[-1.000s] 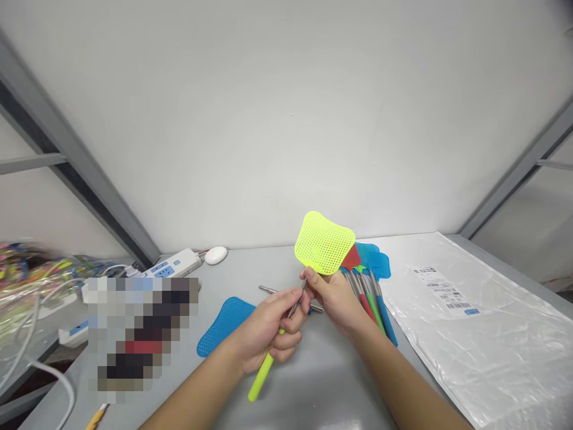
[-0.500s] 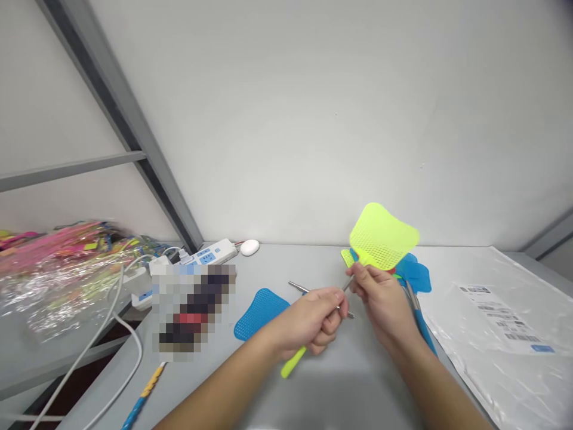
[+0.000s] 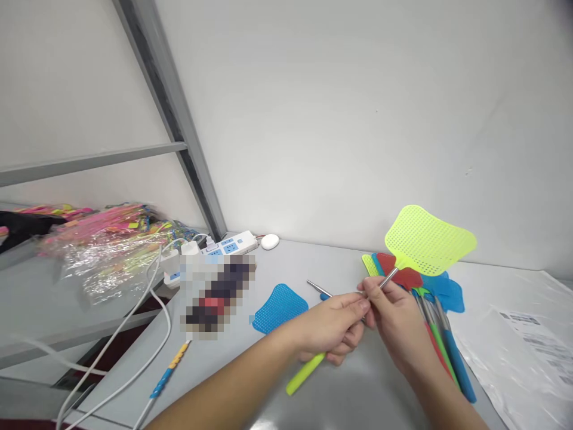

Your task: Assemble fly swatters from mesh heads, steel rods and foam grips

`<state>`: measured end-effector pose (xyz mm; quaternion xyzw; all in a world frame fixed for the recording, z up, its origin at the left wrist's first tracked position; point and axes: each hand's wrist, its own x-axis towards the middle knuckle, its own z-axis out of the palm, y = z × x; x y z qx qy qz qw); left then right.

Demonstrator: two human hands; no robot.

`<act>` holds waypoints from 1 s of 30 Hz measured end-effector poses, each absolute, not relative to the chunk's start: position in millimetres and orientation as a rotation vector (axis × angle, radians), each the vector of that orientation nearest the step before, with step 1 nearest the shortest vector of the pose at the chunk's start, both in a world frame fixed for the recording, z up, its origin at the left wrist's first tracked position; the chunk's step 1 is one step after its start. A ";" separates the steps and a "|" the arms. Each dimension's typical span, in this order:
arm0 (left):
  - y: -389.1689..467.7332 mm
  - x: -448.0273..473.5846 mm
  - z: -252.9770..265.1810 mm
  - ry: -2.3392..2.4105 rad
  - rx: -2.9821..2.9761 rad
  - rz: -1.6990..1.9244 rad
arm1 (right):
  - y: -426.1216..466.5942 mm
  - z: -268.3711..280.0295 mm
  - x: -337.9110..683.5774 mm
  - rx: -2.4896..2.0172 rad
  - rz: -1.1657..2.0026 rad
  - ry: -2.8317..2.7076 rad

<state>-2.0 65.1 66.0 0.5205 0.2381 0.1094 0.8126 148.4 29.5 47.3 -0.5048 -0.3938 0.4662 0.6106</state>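
Observation:
A yellow-green fly swatter [image 3: 427, 242] with a metal rod slants up and to the right across both hands. My left hand [image 3: 335, 325] is closed around it near the grip, and the yellow-green handle end sticks out below the fist. My right hand [image 3: 394, 313] pinches the metal rod a little below the swatter's head. On the table beside my left hand lies a blue swatter head [image 3: 281, 307]. A metal rod [image 3: 317, 286] with a blue part lies behind that hand, partly hidden. Right of my right hand is a pile of blue, red and green swatters [image 3: 447, 340].
A white plastic package [image 3: 514, 334] with a label lies at the right. To the left are a power strip [image 3: 242, 242], a white oval object [image 3: 270, 242], a blurred-out patch [image 3: 219, 298], white cables [image 3: 168, 319] and plastic-bagged colourful items [image 3: 125, 251] on a shelf.
The view has shifted, so most things appear moved. More metal rod now shows between my right hand and the yellow-green head. The pile of swatters at the right is less covered.

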 end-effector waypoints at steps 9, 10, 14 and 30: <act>75.5 -4.9 69.7 0.563 1.200 0.120 | 30.9 60.8 161.7 -1.117 0.882 -0.779; 76.4 -5.3 70.4 0.565 1.217 0.105 | 31.1 62.4 165.9 -1.105 0.863 -0.760; 77.2 -7.6 73.3 0.571 1.255 0.082 | 30.7 65.7 175.5 -1.062 0.826 -0.733; 87.5 -13.8 72.7 0.512 1.228 0.154 | 29.0 51.8 130.7 -1.018 1.100 -1.085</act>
